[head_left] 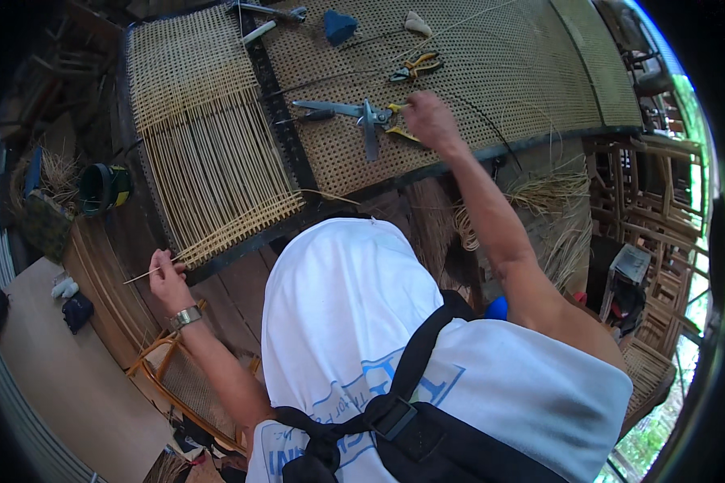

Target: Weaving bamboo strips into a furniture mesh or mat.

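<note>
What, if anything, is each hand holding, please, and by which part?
The left hand pinches a thin cane strand near its end; the right hand is at one yellow handle of the shears, though a firm grip cannot be told.

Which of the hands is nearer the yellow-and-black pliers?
Right: the right hand is just below the yellow-and-black pliers in the picture; the left hand is far off toward the lower left, pinching a cane strand.

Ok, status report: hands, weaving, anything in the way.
Left hand pinching cane strand. Right hand at yellow-handled scissors, grip unclear. Cane panel cross-woven at both ends, middle lengthwise strands only. Yellow-and-black pliers lie just beyond.
</note>
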The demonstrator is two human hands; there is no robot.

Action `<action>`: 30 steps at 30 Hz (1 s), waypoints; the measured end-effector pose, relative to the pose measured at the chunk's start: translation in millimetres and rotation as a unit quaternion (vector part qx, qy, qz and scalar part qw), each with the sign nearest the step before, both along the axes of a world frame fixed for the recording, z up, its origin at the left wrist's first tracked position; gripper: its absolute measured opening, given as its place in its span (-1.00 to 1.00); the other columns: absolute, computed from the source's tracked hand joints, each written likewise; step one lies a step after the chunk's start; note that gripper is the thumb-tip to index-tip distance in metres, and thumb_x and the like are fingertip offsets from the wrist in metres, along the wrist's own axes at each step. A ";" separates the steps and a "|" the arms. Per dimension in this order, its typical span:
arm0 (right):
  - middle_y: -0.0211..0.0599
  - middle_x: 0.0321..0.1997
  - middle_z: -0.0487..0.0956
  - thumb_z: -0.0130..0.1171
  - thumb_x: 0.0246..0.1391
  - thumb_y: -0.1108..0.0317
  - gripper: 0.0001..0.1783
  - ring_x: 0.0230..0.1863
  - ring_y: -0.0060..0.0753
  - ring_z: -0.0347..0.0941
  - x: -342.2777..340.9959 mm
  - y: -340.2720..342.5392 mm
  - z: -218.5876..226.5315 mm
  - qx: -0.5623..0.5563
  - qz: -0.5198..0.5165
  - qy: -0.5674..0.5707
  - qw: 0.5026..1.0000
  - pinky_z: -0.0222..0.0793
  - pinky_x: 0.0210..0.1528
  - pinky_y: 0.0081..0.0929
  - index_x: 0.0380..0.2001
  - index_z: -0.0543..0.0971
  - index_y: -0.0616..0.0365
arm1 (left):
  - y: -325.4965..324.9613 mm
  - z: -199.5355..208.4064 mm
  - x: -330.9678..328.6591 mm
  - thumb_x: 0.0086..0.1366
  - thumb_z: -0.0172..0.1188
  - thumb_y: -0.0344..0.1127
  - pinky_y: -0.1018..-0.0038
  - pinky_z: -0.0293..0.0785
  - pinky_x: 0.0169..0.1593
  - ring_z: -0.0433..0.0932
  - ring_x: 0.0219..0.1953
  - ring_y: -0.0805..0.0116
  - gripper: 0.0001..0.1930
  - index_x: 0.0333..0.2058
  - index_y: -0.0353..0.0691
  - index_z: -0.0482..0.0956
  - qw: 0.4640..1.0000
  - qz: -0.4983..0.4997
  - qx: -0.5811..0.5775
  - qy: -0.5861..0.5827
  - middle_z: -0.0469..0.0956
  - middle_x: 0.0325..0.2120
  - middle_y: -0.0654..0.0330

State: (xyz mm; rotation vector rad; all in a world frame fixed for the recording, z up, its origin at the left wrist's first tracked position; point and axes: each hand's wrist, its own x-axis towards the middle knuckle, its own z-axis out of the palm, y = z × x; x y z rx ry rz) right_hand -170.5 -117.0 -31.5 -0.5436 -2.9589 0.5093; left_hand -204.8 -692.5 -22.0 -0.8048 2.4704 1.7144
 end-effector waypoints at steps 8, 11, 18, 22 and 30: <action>-0.12 -0.16 0.52 0.29 0.04 0.11 -0.67 -0.22 0.04 0.57 13.0 -71.7 -30.7 -0.043 0.010 -0.087 0.995 0.50 -0.20 -0.10 -0.28 0.52 0.12 | 30.9 -10.0 12.1 0.41 0.07 -0.13 0.24 0.49 -0.21 0.59 -0.28 0.09 -0.69 -0.14 -0.25 0.64 0.901 -0.061 -0.401 0.152 0.58 -0.29 0.03; -0.12 -0.15 0.50 0.29 0.03 0.15 -0.69 -0.21 0.01 0.56 18.6 -80.2 -28.8 -0.029 -0.021 -0.095 0.995 0.49 -0.22 -0.11 -0.29 0.49 0.11 | 21.4 -12.2 12.8 0.42 0.05 -0.13 0.24 0.48 -0.24 0.59 -0.30 0.09 -0.68 -0.21 -0.26 0.65 0.917 -0.067 -0.377 0.111 0.59 -0.32 0.01; -0.10 -0.18 0.49 0.24 0.02 0.24 -0.76 -0.19 0.05 0.51 19.4 -72.1 -51.9 -0.005 0.002 -0.044 0.999 0.47 -0.20 -0.07 -0.30 0.48 0.11 | 18.2 -15.7 12.5 0.40 0.09 -0.09 0.19 0.46 -0.24 0.56 -0.33 -0.02 -0.64 -0.31 -0.31 0.63 0.925 -0.040 -0.364 0.099 0.59 -0.36 -0.03; -0.11 -0.24 0.49 0.22 0.04 0.28 -0.79 -0.18 0.04 0.50 25.1 -59.5 -64.2 -0.008 0.020 -0.054 0.998 0.45 -0.18 -0.05 -0.30 0.48 0.12 | 26.8 -16.8 14.0 0.28 0.27 -0.11 0.30 0.50 -0.22 0.58 -0.30 0.18 -0.69 -0.34 -0.29 0.65 0.945 0.008 -0.314 0.087 0.59 -0.36 0.07; -0.23 -0.38 0.57 0.03 0.27 0.41 -0.89 -0.48 -0.49 0.52 -27.0 -82.3 20.3 -0.399 0.015 -0.109 0.911 0.44 -0.44 -0.53 -0.24 0.38 0.24 | 23.9 -17.0 16.2 0.22 0.34 -0.16 0.41 0.54 -0.18 0.61 -0.30 0.32 -0.75 -0.31 -0.25 0.67 0.966 0.012 -0.240 0.100 0.64 -0.31 0.14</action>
